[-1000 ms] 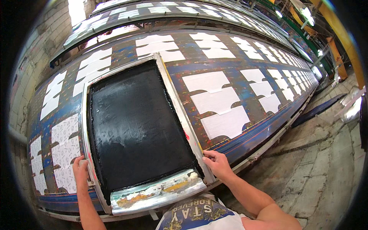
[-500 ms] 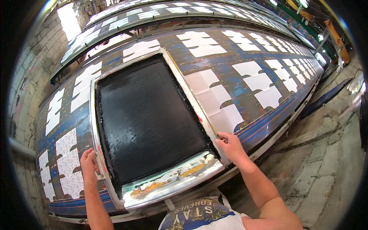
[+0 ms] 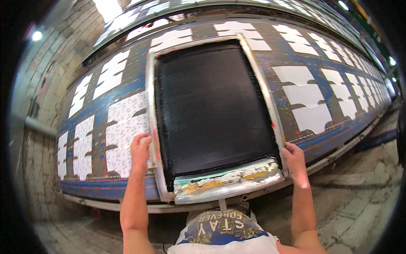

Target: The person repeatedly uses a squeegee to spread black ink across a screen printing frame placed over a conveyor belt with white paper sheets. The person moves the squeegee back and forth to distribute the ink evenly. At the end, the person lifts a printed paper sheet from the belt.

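A large screen-printing frame [image 3: 270, 110] with a pale metal border and a black coated inner surface [image 3: 211, 106] lies over the long printing table. A paint-streaked metal strip [image 3: 228, 182] runs along its near end. My left hand [image 3: 141, 146] grips the left side of the frame, fingers closed round the edge. On the right side, near the lower corner, my right hand [image 3: 292, 157] holds the same frame. Patterned white fabric pieces [image 3: 124, 152] lie left of it; plain white pieces [image 3: 305, 116] sit to its right. What is under the frame is hidden.
Further long tables [image 3: 144, 12] with white pieces run behind this one. A block wall [image 3: 55, 93] with a horizontal pipe [image 3: 40, 125] stands at the left. A metal rail [image 3: 334, 163] edges the near side of the table, beside a stained concrete floor [image 3: 347, 203].
The frame has moved right along the table onto plain pieces, exposing another patterned group at its left. Both hands travelled with it, still gripping, and my view has turned.
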Available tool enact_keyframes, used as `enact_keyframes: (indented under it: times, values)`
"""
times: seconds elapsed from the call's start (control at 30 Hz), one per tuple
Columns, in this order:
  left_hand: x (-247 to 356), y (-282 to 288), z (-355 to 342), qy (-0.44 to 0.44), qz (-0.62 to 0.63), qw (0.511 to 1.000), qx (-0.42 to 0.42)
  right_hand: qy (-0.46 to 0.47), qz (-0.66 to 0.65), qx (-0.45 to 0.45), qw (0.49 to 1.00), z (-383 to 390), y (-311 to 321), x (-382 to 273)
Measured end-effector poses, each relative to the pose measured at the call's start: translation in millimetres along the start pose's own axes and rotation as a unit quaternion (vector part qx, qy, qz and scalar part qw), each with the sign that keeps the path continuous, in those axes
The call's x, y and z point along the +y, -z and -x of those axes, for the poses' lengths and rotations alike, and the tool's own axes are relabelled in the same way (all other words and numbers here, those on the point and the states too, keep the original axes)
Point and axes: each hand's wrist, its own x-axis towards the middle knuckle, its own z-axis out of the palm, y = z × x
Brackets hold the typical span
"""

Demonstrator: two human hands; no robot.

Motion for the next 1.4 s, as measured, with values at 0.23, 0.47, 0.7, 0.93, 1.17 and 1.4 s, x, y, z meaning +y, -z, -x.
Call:
enact_keyframes:
  times: [0.23,0.47,0.7,0.93,1.17,1.4]
  values:
    - [15,-41,28,0.055,0.074,0.995,-0.03,-0.004,-0.003,-0.074,0.997,-24,50,29]
    - [10,-49,28,0.022,0.03,0.999,-0.025,-0.016,-0.032,-0.098,0.995,-35,68,49]
    - [0,-53,23,0.018,-0.007,1.0,-0.018,0.153,0.348,-0.015,0.925,-2,52,14]
    - [2,-59,25,0.001,-0.13,0.991,-0.004,0.429,0.291,-0.286,0.806,87,-12,-27]
    - [6,-42,16,0.079,-0.014,0.989,-0.124,0.513,0.378,-0.259,0.726,92,-35,-40]
    - [-26,-46,2,-0.111,-0.18,0.976,-0.058,0.503,0.388,-0.204,0.745,95,-62,-84]
